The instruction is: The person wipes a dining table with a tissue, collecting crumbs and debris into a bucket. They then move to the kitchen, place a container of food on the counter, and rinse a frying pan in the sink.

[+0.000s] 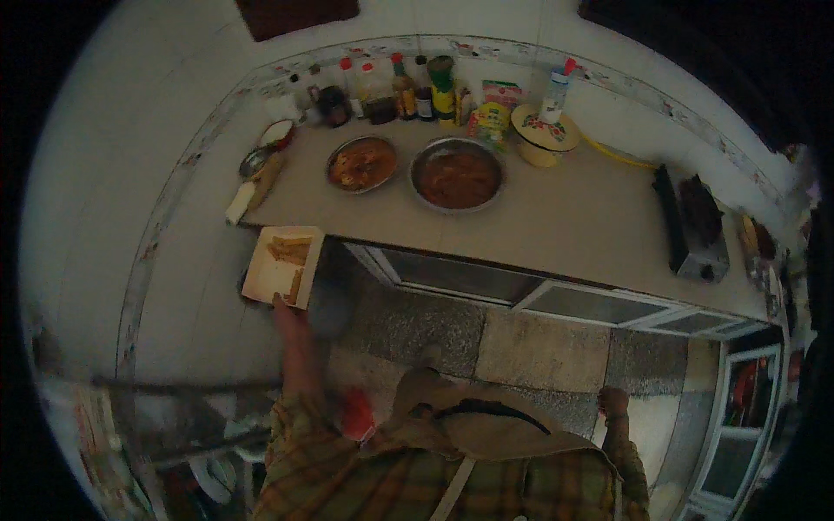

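My left hand [287, 310] grips the near edge of a shallow, pale rectangular box [266, 270], held at the left front corner of the counter. Several tan, stick-like pieces [290, 251] lie inside it. My right hand [612, 398] hangs low over the tiled floor at the right, away from the counter; its fingers look curled, and whether it holds anything is not clear. Beyond the box, on the counter, stand an oval metal dish of reddish-orange food [362, 164] and, to its right, a round metal bowl of red-brown sauce or stew [457, 174].
Bottles [404, 94] and packets [490, 124] line the wall. A lidded enamel pot [541, 153] stands right of them, a gas stove [700, 251] farther right. Small bowls [278, 133] sit at the counter's left end. Framed cabinet doors [586, 303] run below; a red object [357, 413] is near my left arm.
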`<state>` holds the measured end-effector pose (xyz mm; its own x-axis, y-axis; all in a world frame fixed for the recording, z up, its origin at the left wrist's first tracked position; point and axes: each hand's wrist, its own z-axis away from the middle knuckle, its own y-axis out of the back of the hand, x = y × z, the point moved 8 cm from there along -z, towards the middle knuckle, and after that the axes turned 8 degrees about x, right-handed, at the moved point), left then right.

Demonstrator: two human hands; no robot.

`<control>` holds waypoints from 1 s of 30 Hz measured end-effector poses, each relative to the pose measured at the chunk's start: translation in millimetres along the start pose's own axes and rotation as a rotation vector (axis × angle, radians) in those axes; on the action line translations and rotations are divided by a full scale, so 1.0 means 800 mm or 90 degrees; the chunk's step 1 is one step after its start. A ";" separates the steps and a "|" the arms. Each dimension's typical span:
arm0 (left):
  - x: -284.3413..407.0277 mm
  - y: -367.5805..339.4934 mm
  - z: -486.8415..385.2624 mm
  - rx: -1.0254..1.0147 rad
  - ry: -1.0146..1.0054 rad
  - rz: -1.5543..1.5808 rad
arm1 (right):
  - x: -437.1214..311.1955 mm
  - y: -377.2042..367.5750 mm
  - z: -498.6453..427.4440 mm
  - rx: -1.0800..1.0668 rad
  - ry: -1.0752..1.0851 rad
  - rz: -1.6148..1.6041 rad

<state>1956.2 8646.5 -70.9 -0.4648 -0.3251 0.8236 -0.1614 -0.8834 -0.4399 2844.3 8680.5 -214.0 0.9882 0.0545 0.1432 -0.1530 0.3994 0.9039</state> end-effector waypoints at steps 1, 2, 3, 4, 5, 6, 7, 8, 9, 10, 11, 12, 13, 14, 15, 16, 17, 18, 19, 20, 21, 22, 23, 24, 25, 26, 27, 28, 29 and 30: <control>-0.004 -0.007 -0.032 0.010 0.013 -0.006 | 0.002 0.000 0.015 -0.006 -0.058 0.064; 0.001 -0.018 -0.059 -0.031 -0.040 -0.085 | -0.013 -0.005 0.042 -0.037 -0.028 0.030; 0.007 -0.028 -0.083 -0.070 -0.093 -0.163 | -0.028 -0.018 0.069 -0.114 -0.029 0.019; 0.000 -0.038 -0.108 -0.068 -0.097 -0.213 | -0.050 -0.016 0.093 -0.101 0.020 0.048; -0.008 -0.047 -0.132 -0.072 -0.085 -0.191 | -0.068 -0.019 0.110 -0.139 0.046 0.099; -0.015 -0.045 -0.159 -0.033 -0.022 -0.150 | -0.079 -0.018 0.122 -0.149 -0.009 -0.051; -0.024 -0.049 -0.181 -0.034 0.019 -0.105 | -0.091 -0.019 0.136 -0.159 -0.068 -0.202; -0.022 -0.051 -0.198 -0.032 -0.029 -0.216 | -0.105 -0.021 0.142 -0.173 -0.067 -0.246; -0.014 -0.059 -0.216 -0.073 -0.103 -0.315 | -0.123 -0.017 0.146 -0.153 0.000 -0.207; -0.015 -0.065 -0.231 -0.087 -0.134 -0.365 | -0.145 -0.017 0.145 -0.141 0.130 -0.057; -0.012 -0.078 -0.242 -0.129 -0.193 -0.412 | -0.165 -0.015 0.146 -0.102 0.268 0.105; -0.013 -0.087 -0.254 -0.140 -0.209 -0.412 | -0.148 -0.011 0.131 -0.079 0.079 -0.008; -0.019 -0.088 -0.267 -0.096 -0.168 -0.412 | -0.132 -0.018 0.128 -0.125 -0.108 -0.255; -0.026 -0.096 -0.276 -0.087 -0.107 -0.308 | -0.126 -0.031 0.126 -0.179 -0.281 -0.503; -0.038 -0.095 -0.286 -0.031 0.014 -0.210 | -0.127 -0.028 0.119 -0.167 -0.336 -0.590; -0.048 -0.100 -0.290 0.018 0.114 -0.096 | -0.128 -0.019 0.109 -0.138 -0.348 -0.607; -0.051 -0.102 -0.293 0.068 0.157 -0.066 | -0.134 -0.013 0.099 -0.122 -0.383 -0.701; -0.047 -0.107 -0.297 0.070 0.159 -0.058 | -0.138 -0.014 0.102 -0.145 -0.519 -0.893; -0.043 -0.113 -0.302 0.067 0.155 -0.052 | -0.142 -0.014 0.105 -0.152 -0.658 -1.074; -0.040 -0.117 -0.308 0.060 0.148 -0.049 | -0.132 -0.003 0.104 -0.071 -0.660 -0.907; -0.040 -0.118 -0.315 0.056 0.143 -0.048 | -0.136 -0.001 0.104 -0.104 -0.668 -0.895; -0.041 -0.117 -0.323 0.050 0.136 -0.047 | -0.145 -0.003 0.103 -0.149 -0.638 -0.918; -0.043 -0.115 -0.332 0.042 0.133 -0.048 | -0.151 -0.009 0.105 -0.201 -0.617 -0.943; -0.047 -0.113 -0.342 0.035 0.127 -0.052 | -0.152 -0.015 0.107 -0.216 -0.591 -0.962; -0.050 -0.112 -0.352 0.023 0.120 -0.054 | -0.153 -0.025 0.113 -0.238 -0.573 -0.984; -0.054 -0.112 -0.361 0.007 0.109 -0.059 | -0.149 -0.036 0.118 -0.260 -0.556 -1.007; -0.057 -0.114 -0.367 -0.012 0.095 -0.065 | -0.158 -0.049 0.123 -0.346 -0.542 -1.140; -0.062 -0.110 -0.370 0.002 0.092 -0.089 | -0.169 -0.055 0.132 -0.412 -0.515 -1.289; -0.065 -0.118 -0.370 -0.034 0.080 -0.083 | -0.175 -0.062 0.140 -0.472 -0.544 -1.387; -0.074 -0.124 -0.367 -0.039 0.088 -0.100 | -0.178 -0.059 0.142 -0.460 -0.452 -1.415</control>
<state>1744.3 8852.4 -181.0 -0.5441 -0.1315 0.8287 -0.2921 -0.8962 -0.3340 2709.9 8549.8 -230.8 -0.5426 -0.8126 -0.2128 0.8209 -0.4593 -0.3395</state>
